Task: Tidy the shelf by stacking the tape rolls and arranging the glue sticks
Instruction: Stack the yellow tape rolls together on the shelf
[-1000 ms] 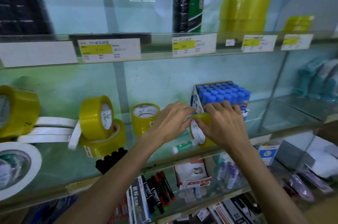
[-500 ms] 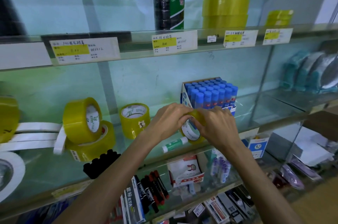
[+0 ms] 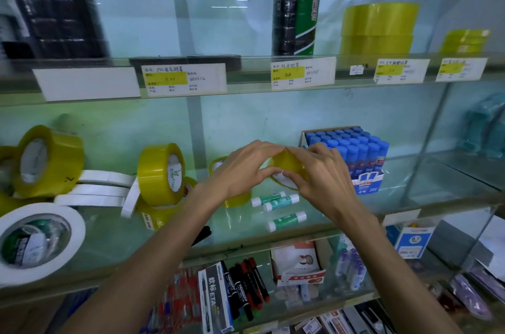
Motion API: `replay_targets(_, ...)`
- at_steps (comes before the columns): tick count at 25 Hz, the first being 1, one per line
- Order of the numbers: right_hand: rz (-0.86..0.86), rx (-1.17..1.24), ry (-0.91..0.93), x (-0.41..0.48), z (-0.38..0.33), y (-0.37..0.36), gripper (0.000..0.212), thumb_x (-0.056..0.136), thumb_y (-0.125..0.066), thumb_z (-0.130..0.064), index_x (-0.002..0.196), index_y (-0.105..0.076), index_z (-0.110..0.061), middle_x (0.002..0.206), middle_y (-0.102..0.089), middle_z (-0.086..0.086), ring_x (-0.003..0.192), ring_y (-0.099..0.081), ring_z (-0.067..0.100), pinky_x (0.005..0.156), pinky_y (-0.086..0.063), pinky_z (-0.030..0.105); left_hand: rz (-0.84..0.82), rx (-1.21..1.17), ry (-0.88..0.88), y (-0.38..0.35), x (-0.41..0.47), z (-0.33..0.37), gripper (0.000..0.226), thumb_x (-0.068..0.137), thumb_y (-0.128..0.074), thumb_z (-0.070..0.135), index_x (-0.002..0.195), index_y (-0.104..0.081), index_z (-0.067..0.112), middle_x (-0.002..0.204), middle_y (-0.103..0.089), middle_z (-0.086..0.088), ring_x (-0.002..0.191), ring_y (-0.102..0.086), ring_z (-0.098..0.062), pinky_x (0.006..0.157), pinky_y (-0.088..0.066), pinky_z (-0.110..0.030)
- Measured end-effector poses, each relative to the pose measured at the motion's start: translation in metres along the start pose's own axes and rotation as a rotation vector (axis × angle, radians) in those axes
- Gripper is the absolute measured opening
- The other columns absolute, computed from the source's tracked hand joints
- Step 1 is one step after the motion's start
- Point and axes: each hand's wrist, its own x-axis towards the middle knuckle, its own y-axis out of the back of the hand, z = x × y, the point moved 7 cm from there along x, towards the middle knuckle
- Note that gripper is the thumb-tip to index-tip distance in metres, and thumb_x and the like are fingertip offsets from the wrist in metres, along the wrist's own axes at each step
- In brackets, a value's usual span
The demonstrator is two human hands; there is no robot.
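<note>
Head view. The left grip (image 3: 246,167) and right grip (image 3: 325,178) meet at mid-shelf. Both pinch one small yellow tape roll (image 3: 289,161) between them, fingers curled over its top rim and thumbs beneath. The roll is tilted, its white core label facing down toward the camera, and the fingers hide much of it. It is held above the glass shelf (image 3: 404,197), just left of the box of blue-capped glue sticks (image 3: 352,153), which stand upright in rows.

Below the held roll, three green-and-white glue sticks (image 3: 281,202) lie on their sides on the shelf. Two are close together; the third is apart, nearer the front edge.

Behind the left grip, another yellow roll (image 3: 237,200) lies flat, partly hidden by the wrist. Further left, a yellow roll on edge (image 3: 161,172) leans on a flat yellow roll (image 3: 155,210) beneath it. Thin white tape rolls (image 3: 101,189) are stacked flat beside these, with one more propped on edge against the stack. At far left are a large yellow roll (image 3: 46,161) on edge and a wide white roll (image 3: 41,241) at the front edge.
</note>
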Motion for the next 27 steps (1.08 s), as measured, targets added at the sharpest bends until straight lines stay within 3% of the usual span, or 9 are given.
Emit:
replay_targets(4, -0.024, 0.078, 0.066, 0.017, -0.021, -0.009, 0.046, 0.079, -0.072, -0.033, 0.12, -0.059, -0.014, 0.088, -0.071, 0.004, 0.094, -0.057, 0.026, 0.069, -0.044, 0.038, 0.045, 0.044, 0.061, 0.025, -0.015, -0.017, 0.05, 0.087, -0.061, 0.041, 0.132, -0.05, 0.02, 0.126, -0.058, 0.002, 0.117, -0.048, -0.016, 0.092, -0.045, -0.039)
replay_targets(10, 0.016, 0.098, 0.133, 0.04, -0.047, -0.014, 0.055, 0.075, -0.076, -0.025, 0.124, -0.058, -0.009, 0.099, -0.07, 0.007, 0.1, -0.058, 0.029, 0.065, -0.048, 0.036, 0.211, 0.2, 0.033, 0.063, -0.036, -0.02, 0.046, 0.08, -0.07, 0.036, 0.119, -0.061, 0.014, 0.108, -0.067, -0.003, 0.101, -0.057, -0.022, 0.07, -0.053, -0.04)
replay_targets(14, -0.041, 0.123, 0.178, 0.056, -0.057, -0.03, 0.053, 0.072, -0.078, -0.027, 0.12, -0.061, -0.012, 0.101, -0.065, 0.007, 0.095, -0.054, 0.031, 0.069, -0.05, 0.042, 0.287, 0.316, -0.002, 0.066, -0.046, -0.029, 0.047, 0.073, -0.077, 0.032, 0.113, -0.061, 0.014, 0.101, -0.068, -0.003, 0.089, -0.062, -0.025, 0.059, -0.055, -0.041)
replay_targets(18, -0.114, 0.144, 0.182, 0.061, -0.066, -0.048, 0.055, 0.069, -0.08, -0.024, 0.118, -0.06, -0.013, 0.102, -0.065, 0.008, 0.099, -0.053, 0.031, 0.073, -0.05, 0.041, 0.269, 0.34, 0.023, 0.061, -0.054, -0.035, 0.054, 0.068, -0.08, 0.028, 0.115, -0.057, 0.017, 0.1, -0.066, -0.002, 0.086, -0.062, -0.024, 0.058, -0.054, -0.036)
replay_targets(22, -0.249, 0.252, 0.165, 0.063, -0.067, -0.069, 0.056, 0.072, -0.077, -0.032, 0.123, -0.057, -0.02, 0.104, -0.064, 0.005, 0.102, -0.048, 0.025, 0.078, -0.041, 0.034, 0.156, 0.262, 0.158, 0.05, -0.055, -0.05, 0.054, 0.073, -0.077, 0.03, 0.121, -0.055, 0.02, 0.106, -0.061, -0.003, 0.094, -0.061, -0.023, 0.066, -0.05, -0.036)
replay_targets(27, -0.369, 0.237, 0.159, 0.064, -0.065, -0.089, 0.059, 0.07, -0.08, -0.031, 0.122, -0.055, -0.021, 0.105, -0.062, 0.004, 0.103, -0.045, 0.022, 0.081, -0.04, 0.034, 0.051, 0.296, 0.189, 0.035, -0.054, -0.062, 0.06, 0.077, -0.073, 0.035, 0.129, -0.047, 0.022, 0.114, -0.055, -0.002, 0.101, -0.057, -0.021, 0.072, -0.049, -0.033)
